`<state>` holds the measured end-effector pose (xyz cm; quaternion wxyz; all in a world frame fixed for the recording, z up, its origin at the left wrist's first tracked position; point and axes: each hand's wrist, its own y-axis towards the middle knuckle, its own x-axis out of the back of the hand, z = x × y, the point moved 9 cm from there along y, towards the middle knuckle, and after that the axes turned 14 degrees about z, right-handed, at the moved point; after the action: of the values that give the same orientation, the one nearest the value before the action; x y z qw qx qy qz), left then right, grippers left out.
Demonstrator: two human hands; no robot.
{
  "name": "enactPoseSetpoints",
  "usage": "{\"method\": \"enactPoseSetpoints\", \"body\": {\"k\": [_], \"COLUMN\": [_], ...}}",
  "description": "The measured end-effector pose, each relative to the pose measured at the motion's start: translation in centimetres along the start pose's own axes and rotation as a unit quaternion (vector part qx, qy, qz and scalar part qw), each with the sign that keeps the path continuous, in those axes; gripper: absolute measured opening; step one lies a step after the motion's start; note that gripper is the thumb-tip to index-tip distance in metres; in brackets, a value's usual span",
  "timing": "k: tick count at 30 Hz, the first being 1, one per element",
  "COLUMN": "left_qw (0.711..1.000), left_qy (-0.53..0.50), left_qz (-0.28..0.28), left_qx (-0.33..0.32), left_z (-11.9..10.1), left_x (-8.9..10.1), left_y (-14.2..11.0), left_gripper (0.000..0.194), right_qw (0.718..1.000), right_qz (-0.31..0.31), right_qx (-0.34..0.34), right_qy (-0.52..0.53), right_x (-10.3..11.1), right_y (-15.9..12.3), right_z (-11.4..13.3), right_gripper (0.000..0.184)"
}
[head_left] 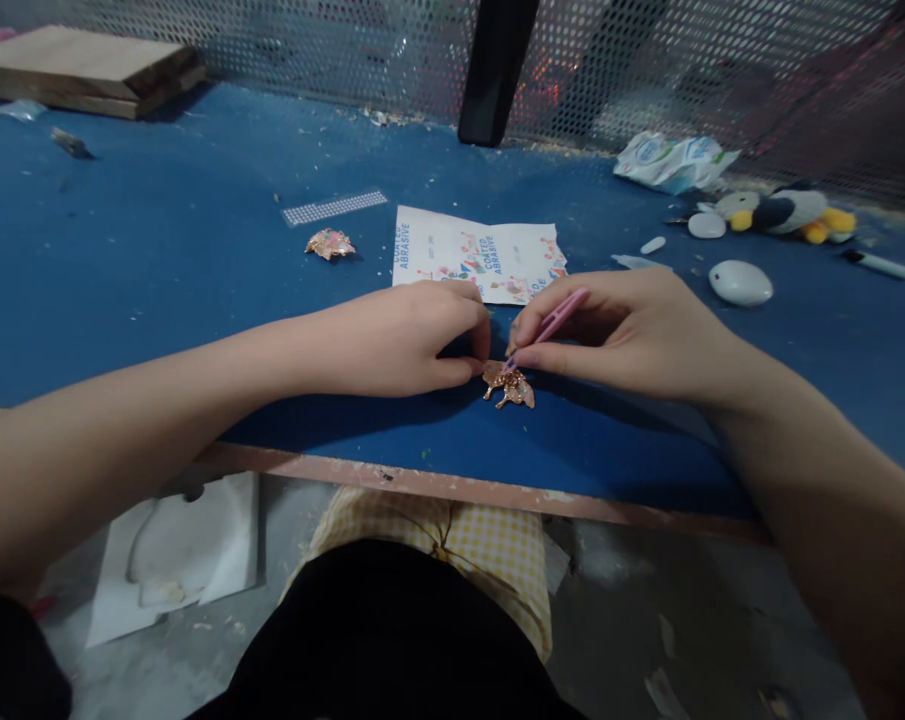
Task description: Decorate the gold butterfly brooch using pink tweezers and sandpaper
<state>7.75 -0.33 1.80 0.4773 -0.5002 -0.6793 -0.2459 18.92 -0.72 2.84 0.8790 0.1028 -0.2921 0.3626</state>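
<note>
A pink and gold butterfly-shaped ornament (523, 391) lies on the blue tabletop between my hands, near the front edge. Pink tweezers (562, 315) are pinched in my right hand (624, 325), their tip down at the ornament's middle. My left hand (429, 335) has its thumb and fingertips closed at the ornament's left wing, apparently steadying it. Just beyond my hands lies a white sheet of paper (441, 240) printed "COATED ABRASIVE", with tiny coloured pieces on it. A second pink and gold ornament (330, 244) rests further left, by a strip of small gems (336, 208).
At the right are a white egg-shaped object (741, 283), a plush toy (782, 213), a marker (881, 264) and a crumpled packet (673, 162). Wooden boards (84, 65) lie at back left. A perforated metal panel (332, 60) borders the table's far side.
</note>
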Motion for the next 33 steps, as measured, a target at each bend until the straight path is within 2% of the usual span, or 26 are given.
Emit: {"method": "enactPoseSetpoints", "body": {"k": [17, 33], "left_qw": [1.0, 1.0], "left_qy": [-0.005, -0.002], "left_qz": [-0.007, -0.008], "left_qx": [-0.003, -0.004], "left_z": [0.1, 0.09], "left_x": [-0.07, -0.07], "left_y": [0.0, 0.1], "left_gripper": [0.016, 0.016], "right_qw": [1.0, 1.0], "right_qz": [-0.002, 0.008], "right_qx": [0.014, 0.008], "right_qy": [0.019, -0.012], "right_x": [0.09, -0.13], "right_y": [0.13, 0.18], "right_z": [-0.07, 0.27], "right_gripper": [0.012, 0.005]}}
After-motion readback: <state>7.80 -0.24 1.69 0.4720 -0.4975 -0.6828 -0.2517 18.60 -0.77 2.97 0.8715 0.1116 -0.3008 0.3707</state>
